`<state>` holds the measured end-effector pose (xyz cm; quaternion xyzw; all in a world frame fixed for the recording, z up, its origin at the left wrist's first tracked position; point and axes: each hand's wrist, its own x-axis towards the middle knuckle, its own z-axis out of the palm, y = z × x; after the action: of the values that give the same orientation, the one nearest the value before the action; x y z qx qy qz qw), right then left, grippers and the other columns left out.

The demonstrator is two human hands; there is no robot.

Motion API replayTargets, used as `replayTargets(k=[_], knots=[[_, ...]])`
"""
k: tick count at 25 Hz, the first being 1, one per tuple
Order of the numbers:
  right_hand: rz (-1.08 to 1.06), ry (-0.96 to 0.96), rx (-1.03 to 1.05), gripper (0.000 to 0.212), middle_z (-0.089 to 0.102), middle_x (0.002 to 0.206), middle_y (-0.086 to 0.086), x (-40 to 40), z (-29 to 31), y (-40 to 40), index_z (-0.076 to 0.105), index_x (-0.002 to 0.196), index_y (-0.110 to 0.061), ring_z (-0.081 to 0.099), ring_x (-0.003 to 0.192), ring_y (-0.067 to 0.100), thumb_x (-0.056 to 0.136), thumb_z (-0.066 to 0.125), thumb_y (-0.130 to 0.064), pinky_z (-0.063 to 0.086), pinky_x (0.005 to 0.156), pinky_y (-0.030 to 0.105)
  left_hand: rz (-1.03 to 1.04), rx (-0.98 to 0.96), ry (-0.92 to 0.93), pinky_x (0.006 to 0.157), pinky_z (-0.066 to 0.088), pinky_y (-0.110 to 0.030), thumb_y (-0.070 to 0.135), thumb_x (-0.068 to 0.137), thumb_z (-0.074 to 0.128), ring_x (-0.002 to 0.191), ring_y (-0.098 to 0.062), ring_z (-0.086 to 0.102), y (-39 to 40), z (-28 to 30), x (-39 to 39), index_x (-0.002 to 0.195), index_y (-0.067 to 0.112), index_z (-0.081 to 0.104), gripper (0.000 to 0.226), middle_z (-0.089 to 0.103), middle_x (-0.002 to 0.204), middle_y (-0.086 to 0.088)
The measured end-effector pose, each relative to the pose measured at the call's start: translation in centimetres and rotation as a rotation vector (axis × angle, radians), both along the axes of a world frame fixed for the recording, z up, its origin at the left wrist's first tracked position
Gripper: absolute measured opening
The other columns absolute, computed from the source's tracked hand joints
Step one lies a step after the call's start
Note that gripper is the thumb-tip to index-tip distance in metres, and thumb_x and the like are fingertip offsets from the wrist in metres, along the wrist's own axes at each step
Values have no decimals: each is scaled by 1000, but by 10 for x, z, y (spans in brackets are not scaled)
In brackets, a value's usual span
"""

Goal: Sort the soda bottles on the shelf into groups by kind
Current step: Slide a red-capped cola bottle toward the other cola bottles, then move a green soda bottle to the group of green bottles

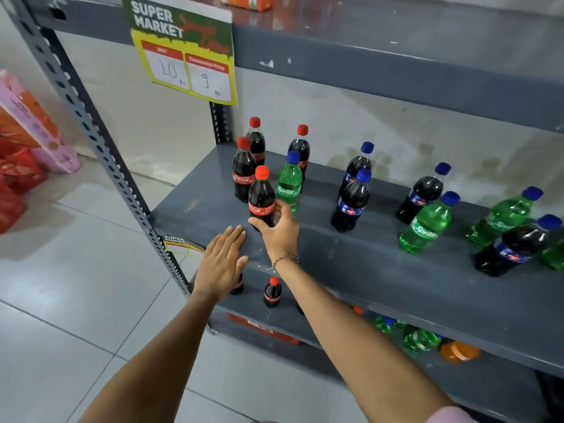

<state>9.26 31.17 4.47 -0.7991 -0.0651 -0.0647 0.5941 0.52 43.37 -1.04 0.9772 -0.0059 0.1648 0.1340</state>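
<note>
Head view | right hand (279, 232) wraps the front Coca-Cola bottle (261, 199) low down, at the shelf (351, 279) front left | left hand (221, 262) flat, open, holds nothing | tip: keep grip low, slide it by the other red caps | bottle stands straight, cap up.

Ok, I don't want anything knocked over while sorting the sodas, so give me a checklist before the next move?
1. Right hand has the front Coca-Cola bottle: ok, fingers around its base.
2. That bottle is upright: ok.
3. Left hand is free: ok, flat and open at the shelf edge.
4. Coca-Cola group holds one kind only: not ok, a Sprite bottle stands among them.
5. Clearance to that Sprite bottle: cannot tell, it is right behind the right hand.
</note>
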Motion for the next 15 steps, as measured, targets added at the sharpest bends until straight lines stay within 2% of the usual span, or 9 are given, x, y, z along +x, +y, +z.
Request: replayTargets(k=[4,7,9,12,13,15], knots=[[-19,-17,13,56,66,107,13,2,-4,-2,55,111,-8,62,98,24,64,82,-25,52,87,38,7,-11,-34,111,24,-41,44,99,16,133,-30,41,-1,-1,2,134,2,48,64,49,140,-15],[-146,-71,10,34,64,98,17,5,-10,-25,57,101,-1,59,87,26,75,73,-15,52,81,47,38,-38,-39,110,26,-43,42,98,17,133,-30,41,-4,-2,3,133,3,49,62,50,140,-14],[-205,-73,2,29,60,103,19,17,-8,-35,55,101,1,57,91,26,78,70,-11,50,84,48,52,-51,-40,111,25,-42,40,96,23,133,-30,42,-4,-5,4,133,4,49,58,50,139,-14],[-58,12,-81,59,53,127,18,43,3,-36,44,123,0,50,118,27,75,74,-16,41,101,37,49,-43,-42,111,23,-41,43,97,19,132,-30,42,-3,-7,4,133,4,49,60,50,139,-14],[2,55,-83,66,52,131,16,50,5,-34,40,127,-2,48,121,25,74,75,-17,40,102,33,45,-43,-42,111,23,-42,44,98,16,132,-30,42,-3,-7,4,133,4,49,62,50,139,-14],[41,108,-71,67,57,126,13,59,3,-31,41,127,-6,54,115,24,72,77,-17,42,94,27,38,-41,-43,111,24,-42,45,98,14,133,-30,41,-2,-7,4,134,4,48,64,50,140,-14]])
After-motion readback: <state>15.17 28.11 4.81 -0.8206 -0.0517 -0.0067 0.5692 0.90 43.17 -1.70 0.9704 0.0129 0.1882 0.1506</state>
